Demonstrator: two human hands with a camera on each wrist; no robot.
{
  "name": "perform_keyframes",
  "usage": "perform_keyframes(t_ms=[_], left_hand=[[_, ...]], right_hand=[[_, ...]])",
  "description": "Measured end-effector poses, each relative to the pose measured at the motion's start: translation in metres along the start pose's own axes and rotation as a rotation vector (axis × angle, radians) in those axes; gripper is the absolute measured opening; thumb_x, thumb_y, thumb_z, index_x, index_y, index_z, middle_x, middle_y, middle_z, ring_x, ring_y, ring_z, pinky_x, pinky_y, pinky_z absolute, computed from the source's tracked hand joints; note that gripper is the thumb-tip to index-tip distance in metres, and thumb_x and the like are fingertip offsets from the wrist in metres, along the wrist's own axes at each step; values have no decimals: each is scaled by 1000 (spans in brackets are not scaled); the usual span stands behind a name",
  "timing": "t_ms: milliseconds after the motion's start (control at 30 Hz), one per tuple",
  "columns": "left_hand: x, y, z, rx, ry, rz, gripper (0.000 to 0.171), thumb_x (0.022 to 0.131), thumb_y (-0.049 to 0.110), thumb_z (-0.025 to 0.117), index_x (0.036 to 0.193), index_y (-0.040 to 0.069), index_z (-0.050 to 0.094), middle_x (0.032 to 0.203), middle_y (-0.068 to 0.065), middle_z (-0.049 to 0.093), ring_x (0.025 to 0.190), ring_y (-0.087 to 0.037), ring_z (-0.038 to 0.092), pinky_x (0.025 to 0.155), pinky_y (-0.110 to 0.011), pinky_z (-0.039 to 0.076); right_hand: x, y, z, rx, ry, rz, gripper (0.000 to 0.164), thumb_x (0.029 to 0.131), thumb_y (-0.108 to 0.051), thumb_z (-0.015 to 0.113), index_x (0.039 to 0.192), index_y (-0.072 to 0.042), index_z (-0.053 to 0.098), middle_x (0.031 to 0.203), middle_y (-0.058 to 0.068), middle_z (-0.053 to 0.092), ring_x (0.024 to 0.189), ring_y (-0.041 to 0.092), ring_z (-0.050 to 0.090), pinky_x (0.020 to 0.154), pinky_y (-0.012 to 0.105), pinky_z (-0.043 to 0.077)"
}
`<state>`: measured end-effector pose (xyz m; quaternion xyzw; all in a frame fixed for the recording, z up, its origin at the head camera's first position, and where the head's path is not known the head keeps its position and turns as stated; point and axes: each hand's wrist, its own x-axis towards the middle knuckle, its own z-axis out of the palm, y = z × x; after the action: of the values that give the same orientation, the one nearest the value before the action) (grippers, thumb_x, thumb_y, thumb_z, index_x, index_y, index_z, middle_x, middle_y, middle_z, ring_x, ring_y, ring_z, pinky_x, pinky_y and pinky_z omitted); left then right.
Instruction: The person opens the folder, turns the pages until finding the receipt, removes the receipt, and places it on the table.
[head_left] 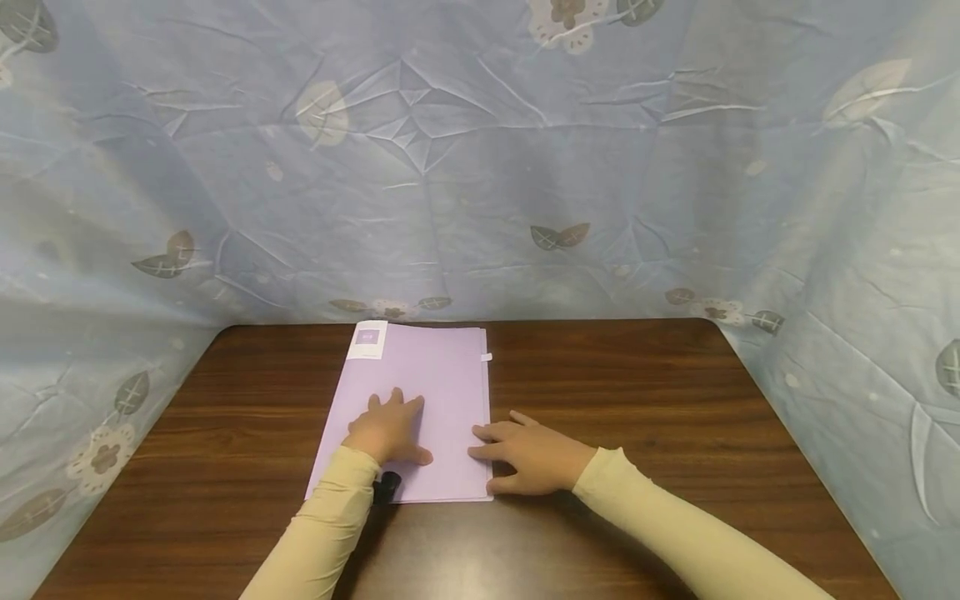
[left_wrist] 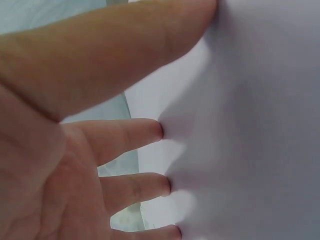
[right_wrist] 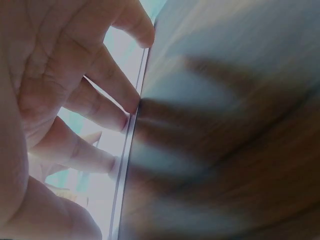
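A flat lilac folder [head_left: 442,367] lies on the wooden table, with a white label [head_left: 367,340] at its far left corner and a small white tab [head_left: 486,357] on its right edge. My left hand [head_left: 386,429] rests on the folder's cover with its fingers spread; in the left wrist view the fingertips [left_wrist: 162,129] press on the pale surface. My right hand [head_left: 536,456] is at the folder's right edge. In the right wrist view its extended fingers [right_wrist: 112,80] touch along that edge, where thin layers show. Neither hand grips anything.
The dark brown table [head_left: 637,383] extends on both sides of the folder. Behind and beside it hangs a blue-grey curtain [head_left: 480,208] with leaf and flower prints. A small black object [head_left: 387,486] shows under the left wrist.
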<state>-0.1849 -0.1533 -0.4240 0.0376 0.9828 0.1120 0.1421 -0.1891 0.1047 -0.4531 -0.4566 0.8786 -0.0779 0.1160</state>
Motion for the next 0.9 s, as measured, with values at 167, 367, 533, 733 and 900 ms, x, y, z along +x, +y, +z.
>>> perform_keyframes(t_ms=[167,367,533,733,900], left_hand=[[-4,18,9,19,14,60,91,72,43,93,148,9,56,155,-27,44,140,-62,35,91,-84,40],[-8,39,21,39,44,136,88,71,44,93,146,11,59,155,-24,47,140,-56,39,90,-83,41],[-14,54,31,61,70,204,86,69,43,95,143,12,62,153,-24,50,139,-54,43,89,-82,43],[-20,74,40,114,96,270,82,71,46,93,142,14,63,150,-21,53,138,-51,46,90,-80,44],[-27,88,47,149,119,336,77,76,50,88,141,17,64,150,-18,55,138,-49,48,93,-79,43]], right_hand=[[-23,8,0,19,13,10,56,99,-45,68,148,-19,60,160,6,47,148,22,42,124,56,22],[-49,19,1,47,43,10,55,98,-43,70,145,-17,62,157,9,50,146,25,46,123,58,25],[-69,26,1,63,43,37,54,97,-43,70,144,-17,63,156,8,51,144,25,48,123,57,26],[-94,32,-1,50,73,34,53,96,-41,72,141,-15,66,154,9,53,141,25,52,120,57,31],[-116,37,0,40,82,46,51,97,-43,71,141,-17,66,154,7,54,140,25,52,119,57,33]])
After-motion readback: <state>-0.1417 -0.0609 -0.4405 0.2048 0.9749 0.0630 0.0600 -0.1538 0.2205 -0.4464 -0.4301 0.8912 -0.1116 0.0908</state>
